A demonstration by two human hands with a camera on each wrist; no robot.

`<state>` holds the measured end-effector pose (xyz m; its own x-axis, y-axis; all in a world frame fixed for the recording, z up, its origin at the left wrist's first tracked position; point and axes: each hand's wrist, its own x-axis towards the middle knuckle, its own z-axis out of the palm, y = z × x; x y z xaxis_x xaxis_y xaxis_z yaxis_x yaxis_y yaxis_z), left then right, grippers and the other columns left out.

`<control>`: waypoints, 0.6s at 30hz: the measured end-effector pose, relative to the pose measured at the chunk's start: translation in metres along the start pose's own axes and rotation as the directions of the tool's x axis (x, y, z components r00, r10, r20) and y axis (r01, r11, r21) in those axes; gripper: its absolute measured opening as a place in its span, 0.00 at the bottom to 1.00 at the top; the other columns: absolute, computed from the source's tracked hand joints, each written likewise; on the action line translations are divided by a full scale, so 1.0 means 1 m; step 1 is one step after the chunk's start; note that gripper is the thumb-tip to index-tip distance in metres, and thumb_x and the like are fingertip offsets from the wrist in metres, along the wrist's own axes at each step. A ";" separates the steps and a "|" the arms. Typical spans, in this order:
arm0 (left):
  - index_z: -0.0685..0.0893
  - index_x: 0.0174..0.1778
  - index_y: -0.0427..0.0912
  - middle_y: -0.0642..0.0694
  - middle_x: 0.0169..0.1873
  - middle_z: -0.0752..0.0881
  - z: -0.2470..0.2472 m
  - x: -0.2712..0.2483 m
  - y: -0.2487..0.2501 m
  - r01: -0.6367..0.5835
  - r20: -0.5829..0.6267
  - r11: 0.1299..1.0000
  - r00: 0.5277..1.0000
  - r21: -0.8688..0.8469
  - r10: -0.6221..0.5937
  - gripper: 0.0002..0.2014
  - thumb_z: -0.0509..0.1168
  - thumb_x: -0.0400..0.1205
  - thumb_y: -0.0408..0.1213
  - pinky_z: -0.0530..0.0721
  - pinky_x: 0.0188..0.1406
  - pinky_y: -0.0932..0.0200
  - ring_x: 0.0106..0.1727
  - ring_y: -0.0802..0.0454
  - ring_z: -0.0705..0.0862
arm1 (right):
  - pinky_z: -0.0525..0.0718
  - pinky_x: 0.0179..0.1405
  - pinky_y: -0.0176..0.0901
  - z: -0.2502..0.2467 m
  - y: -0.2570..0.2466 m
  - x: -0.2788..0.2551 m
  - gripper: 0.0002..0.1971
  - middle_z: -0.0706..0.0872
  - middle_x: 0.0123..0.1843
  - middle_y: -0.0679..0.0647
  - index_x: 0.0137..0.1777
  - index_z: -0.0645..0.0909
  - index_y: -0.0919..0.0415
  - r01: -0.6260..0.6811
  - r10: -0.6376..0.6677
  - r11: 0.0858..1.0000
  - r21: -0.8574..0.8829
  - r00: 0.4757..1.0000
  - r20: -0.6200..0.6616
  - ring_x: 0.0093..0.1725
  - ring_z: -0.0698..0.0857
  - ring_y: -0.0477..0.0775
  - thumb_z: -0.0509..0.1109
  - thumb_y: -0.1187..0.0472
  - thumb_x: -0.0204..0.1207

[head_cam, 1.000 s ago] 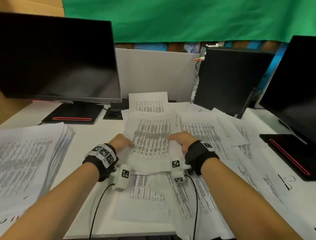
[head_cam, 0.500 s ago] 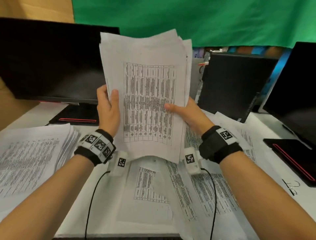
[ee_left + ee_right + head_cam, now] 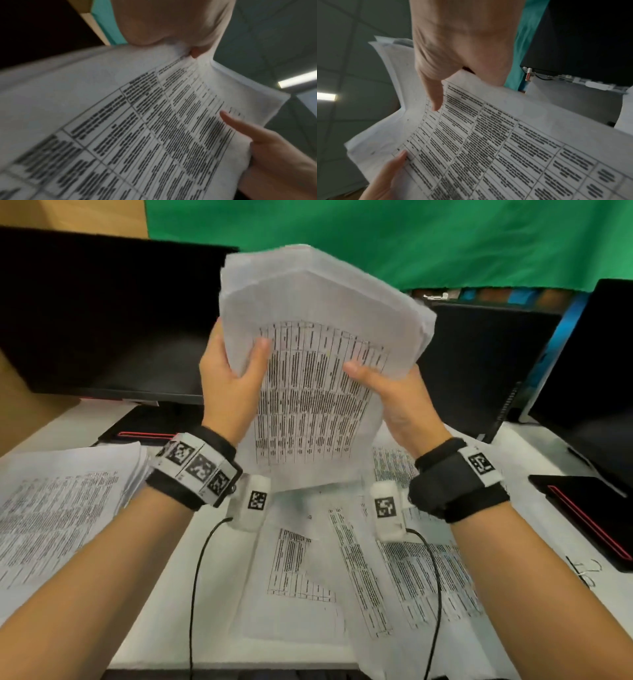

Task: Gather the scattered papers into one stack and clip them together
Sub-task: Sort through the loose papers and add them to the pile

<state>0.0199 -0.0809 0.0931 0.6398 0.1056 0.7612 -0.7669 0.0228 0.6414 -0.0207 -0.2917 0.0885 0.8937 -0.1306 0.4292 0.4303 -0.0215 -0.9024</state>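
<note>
Here we see both thumbs pressed flat on the front of the bundle of papers [image 3: 318, 392], the left hand [image 3: 229, 385] gripping its left edge and the right hand [image 3: 394, 402] its right edge, fingers curled round behind. The bundle is held upright in the air above the surface [image 3: 161, 594], top edges fanned and uneven, the front sheet printed with a ruled table of dark text. The fingers behind the sheets are hidden from us, and the print is too blurred to read. More loose sheets [image 3: 394, 570] lie on the surface below, a separate pile [image 3: 61, 508] sits to the left, and two wire clips [image 3: 589, 573] lie near the right edge, small and faint. The wrist views show what the head view cannot: the thumb tips close against the page [image 3: 154, 121] [image 3: 505, 148], and a ceiling light [image 3: 298, 79] above.
</note>
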 end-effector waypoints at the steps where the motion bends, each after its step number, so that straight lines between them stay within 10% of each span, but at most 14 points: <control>1: 0.77 0.64 0.37 0.50 0.55 0.84 -0.002 -0.002 -0.005 0.035 0.013 0.999 0.999 -0.029 -0.035 0.14 0.65 0.83 0.31 0.80 0.57 0.68 0.57 0.65 0.84 | 0.80 0.71 0.63 -0.003 0.006 0.000 0.28 0.86 0.67 0.59 0.73 0.76 0.63 -0.026 0.026 1.000 -0.016 1.000 -0.001 0.68 0.85 0.58 0.77 0.61 0.74; 3: 0.80 0.64 0.42 0.54 0.55 0.86 -0.009 -0.012 -0.027 0.265 0.136 0.963 0.957 -0.043 -0.257 0.14 0.66 0.82 0.35 0.80 0.58 0.64 0.57 0.64 0.84 | 0.78 0.73 0.63 -0.007 0.023 -0.003 0.23 0.87 0.67 0.55 0.70 0.79 0.56 -0.128 0.132 0.988 -0.084 0.990 0.044 0.69 0.84 0.54 0.78 0.59 0.75; 7: 0.79 0.70 0.49 0.53 0.64 0.84 -0.021 -0.030 -0.073 0.616 0.426 0.772 0.663 0.155 -0.615 0.26 0.70 0.76 0.51 0.73 0.72 0.47 0.67 0.55 0.81 | 0.78 0.74 0.57 -0.002 0.051 -0.008 0.17 0.87 0.63 0.47 0.65 0.81 0.49 -0.207 0.196 0.965 -0.160 0.977 -0.083 0.66 0.84 0.50 0.76 0.57 0.77; 11: 0.77 0.70 0.38 0.48 0.59 0.83 -0.022 -0.056 -0.100 0.810 0.095 0.543 0.536 0.220 -0.839 0.26 0.69 0.78 0.46 0.75 0.49 0.62 0.54 0.51 0.82 | 0.81 0.71 0.59 0.007 0.051 0.006 0.11 0.89 0.61 0.55 0.61 0.83 0.55 -0.118 0.138 0.990 0.078 0.919 -0.370 0.63 0.87 0.54 0.72 0.61 0.80; 13: 0.73 0.71 0.37 0.44 0.55 0.80 -0.025 -0.072 -0.111 0.920 0.043 0.381 0.379 0.092 -0.924 0.37 0.72 0.72 0.56 0.74 0.51 0.54 0.51 0.47 0.79 | 0.82 0.69 0.62 -0.001 0.057 0.010 0.18 0.87 0.66 0.56 0.70 0.79 0.56 -0.112 0.244 0.929 0.352 0.901 -0.360 0.66 0.86 0.57 0.71 0.63 0.81; 15: 0.75 0.71 0.35 0.43 0.53 0.83 -0.022 -0.078 -0.111 0.915 0.148 0.395 0.403 -0.080 -0.903 0.30 0.68 0.78 0.51 0.78 0.54 0.51 0.51 0.46 0.82 | 0.83 0.67 0.61 -0.008 0.065 0.004 0.25 0.84 0.71 0.56 0.79 0.71 0.54 -0.149 0.289 0.857 0.493 0.931 -0.221 0.69 0.84 0.58 0.68 0.65 0.83; 18: 0.76 0.71 0.38 0.46 0.60 0.85 -0.025 -0.062 -0.097 0.782 0.033 0.598 0.612 -0.173 -0.790 0.17 0.58 0.86 0.31 0.83 0.51 0.59 0.58 0.50 0.84 | 0.80 0.71 0.59 -0.020 0.075 -0.013 0.23 0.83 0.73 0.57 0.78 0.72 0.58 -0.245 0.284 0.878 0.411 0.958 -0.037 0.72 0.82 0.59 0.67 0.67 0.83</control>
<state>0.0533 -0.0649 -0.0183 0.9992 0.0133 -0.0382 0.0332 0.2686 0.9627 -0.0020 -0.3117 0.0143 0.9738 -0.1683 0.1531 0.2114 0.4205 -0.8823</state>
